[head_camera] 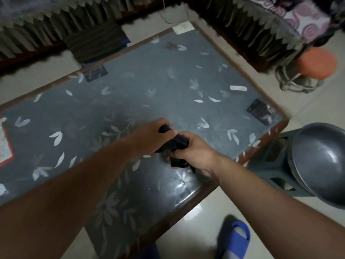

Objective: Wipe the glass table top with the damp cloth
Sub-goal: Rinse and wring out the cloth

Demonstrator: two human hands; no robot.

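Observation:
The glass table top point(141, 86) fills the middle of the view, grey with pale leaf prints and a brown frame. Above its near right part, both my hands hold a bunched black cloth point(177, 143). My left hand point(149, 135) grips the cloth's upper end with curled fingers. My right hand point(194, 152) grips the lower end, and a loose tail of cloth hangs below it just above the glass. Much of the cloth is hidden inside my fists.
A grey metal bowl point(321, 161) sits on a dark green stool point(274, 174) at the table's right. An orange-topped stool point(315, 64) stands further back. Sofas with fringed covers line the far edges. My foot in a blue slipper point(235, 238) is on the tiled floor.

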